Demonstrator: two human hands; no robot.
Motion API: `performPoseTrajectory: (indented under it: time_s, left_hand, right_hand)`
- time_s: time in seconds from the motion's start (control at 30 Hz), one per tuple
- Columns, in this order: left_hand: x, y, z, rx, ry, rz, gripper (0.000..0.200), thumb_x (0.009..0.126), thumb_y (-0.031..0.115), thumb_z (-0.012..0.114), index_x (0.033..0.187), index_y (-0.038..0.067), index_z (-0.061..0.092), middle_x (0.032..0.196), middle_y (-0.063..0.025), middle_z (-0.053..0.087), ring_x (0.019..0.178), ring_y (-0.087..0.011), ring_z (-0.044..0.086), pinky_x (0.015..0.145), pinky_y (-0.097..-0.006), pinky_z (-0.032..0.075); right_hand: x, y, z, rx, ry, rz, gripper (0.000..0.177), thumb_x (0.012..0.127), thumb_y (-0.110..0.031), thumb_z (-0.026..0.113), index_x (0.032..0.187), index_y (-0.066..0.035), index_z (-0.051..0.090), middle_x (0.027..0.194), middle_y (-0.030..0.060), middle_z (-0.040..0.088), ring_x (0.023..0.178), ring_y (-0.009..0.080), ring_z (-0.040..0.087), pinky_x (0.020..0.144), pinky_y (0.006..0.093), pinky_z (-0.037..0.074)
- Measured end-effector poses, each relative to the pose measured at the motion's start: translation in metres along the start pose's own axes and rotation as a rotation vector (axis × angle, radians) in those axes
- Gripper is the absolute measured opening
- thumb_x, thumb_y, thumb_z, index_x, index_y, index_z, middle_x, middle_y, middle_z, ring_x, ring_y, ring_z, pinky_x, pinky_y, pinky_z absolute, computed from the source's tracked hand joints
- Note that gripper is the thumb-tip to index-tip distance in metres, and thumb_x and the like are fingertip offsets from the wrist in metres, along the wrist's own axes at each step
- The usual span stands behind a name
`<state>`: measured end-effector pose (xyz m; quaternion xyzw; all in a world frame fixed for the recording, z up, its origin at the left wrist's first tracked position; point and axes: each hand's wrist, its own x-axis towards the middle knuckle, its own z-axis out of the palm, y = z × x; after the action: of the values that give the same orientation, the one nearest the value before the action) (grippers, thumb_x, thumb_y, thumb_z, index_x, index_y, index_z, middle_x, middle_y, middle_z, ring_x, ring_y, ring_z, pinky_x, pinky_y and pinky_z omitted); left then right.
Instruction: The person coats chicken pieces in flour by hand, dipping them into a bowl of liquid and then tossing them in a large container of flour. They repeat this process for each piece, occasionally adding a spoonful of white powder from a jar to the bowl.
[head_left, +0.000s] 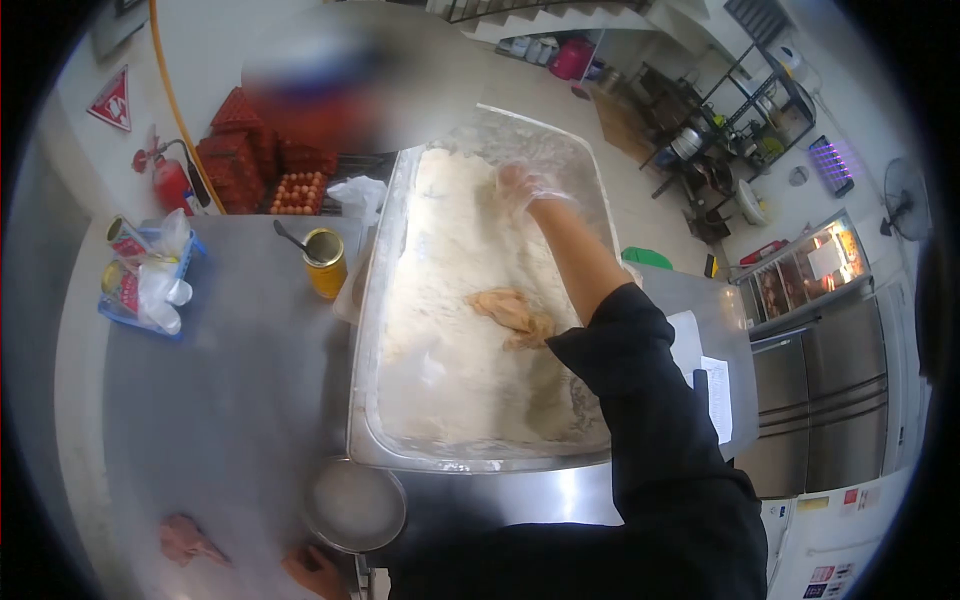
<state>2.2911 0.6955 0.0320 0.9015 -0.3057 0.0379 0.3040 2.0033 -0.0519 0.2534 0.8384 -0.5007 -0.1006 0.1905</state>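
Note:
My right hand (522, 186), in a clear plastic glove, is at the far end of a large tub (362, 400) of white flour (440, 250). Its fingers look curled in the flour. A piece of raw chicken (512, 312), partly dusted, lies in the flour below my right forearm. My left hand (315, 573) is bare at the bottom edge, low on the steel table, fingers loosely stretched; part of it is cut off. Beside it is a round metal sieve or pan (355, 505) with whitish contents and a handle. A pinkish piece of meat (190, 540) lies on the table to the left.
An open yellow can (325, 265) with a spoon stands left of the tub. A blue basket (150, 285) holds packets and bottles. Trays of eggs (299, 193) and red crates (230, 165) stand behind. Papers (716, 398) lie right of the tub. A blurred person (350, 80) is opposite.

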Motion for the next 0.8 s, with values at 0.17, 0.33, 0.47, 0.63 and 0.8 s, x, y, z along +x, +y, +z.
performPoseTrajectory:
  time_s: [0.17, 0.33, 0.47, 0.63, 0.8]
  left_hand:
    - [0.005, 0.016, -0.003, 0.049, -0.058, -0.024, 0.027, 0.091, 0.010, 0.067, 0.113, -0.006, 0.061, 0.107, -0.0218, 0.060, 0.103, -0.0388, 0.056, 0.093, -0.0487, 0.044]
    - [0.005, 0.018, -0.006, -0.085, -0.049, -0.024, 0.022, 0.092, 0.010, 0.065, 0.108, -0.004, 0.061, 0.099, -0.0176, 0.057, 0.096, -0.0366, 0.055, 0.088, -0.0484, 0.045]
    - [0.003, 0.019, -0.006, 0.026, -0.040, 0.027, 0.017, 0.092, 0.010, 0.064, 0.104, -0.002, 0.061, 0.095, -0.0158, 0.055, 0.092, -0.0347, 0.054, 0.081, -0.0445, 0.045]
    - [0.012, 0.034, -0.016, -0.073, -0.142, -0.084, 0.016, 0.091, 0.009, 0.064, 0.103, -0.001, 0.061, 0.096, -0.0155, 0.056, 0.090, -0.0335, 0.055, 0.077, -0.0411, 0.045]
    - [0.019, 0.038, -0.015, -0.147, -0.109, 0.024, 0.016, 0.090, 0.008, 0.065, 0.103, 0.000, 0.062, 0.100, -0.0164, 0.057, 0.093, -0.0350, 0.055, 0.079, -0.0437, 0.045]
  right_hand:
    - [0.034, 0.027, 0.040, 0.037, -0.029, -0.093, 0.034, 0.094, -0.021, 0.048, 0.115, -0.002, 0.066, 0.100, 0.0190, 0.070, 0.080, 0.0289, 0.068, 0.075, 0.0397, 0.056]
    - [0.004, 0.067, -0.026, 0.606, 0.224, 0.161, 0.027, 0.085, -0.022, 0.063, 0.102, -0.005, 0.075, 0.094, 0.0195, 0.073, 0.087, 0.0302, 0.072, 0.076, 0.0399, 0.055]
    - [-0.028, 0.080, -0.087, 0.655, 0.518, 0.248, 0.023, 0.082, -0.023, 0.066, 0.093, -0.005, 0.075, 0.091, 0.0208, 0.071, 0.087, 0.0357, 0.070, 0.078, 0.0437, 0.055]
    - [-0.024, 0.102, -0.068, 0.252, 0.609, -0.093, 0.013, 0.084, -0.013, 0.059, 0.087, -0.004, 0.068, 0.086, 0.0210, 0.068, 0.082, 0.0359, 0.068, 0.070, 0.0446, 0.055]
    - [-0.009, 0.065, 0.029, -0.361, 0.764, -0.287, 0.012, 0.089, -0.014, 0.054, 0.086, -0.006, 0.062, 0.079, 0.0122, 0.061, 0.071, 0.0272, 0.062, 0.061, 0.0374, 0.052]
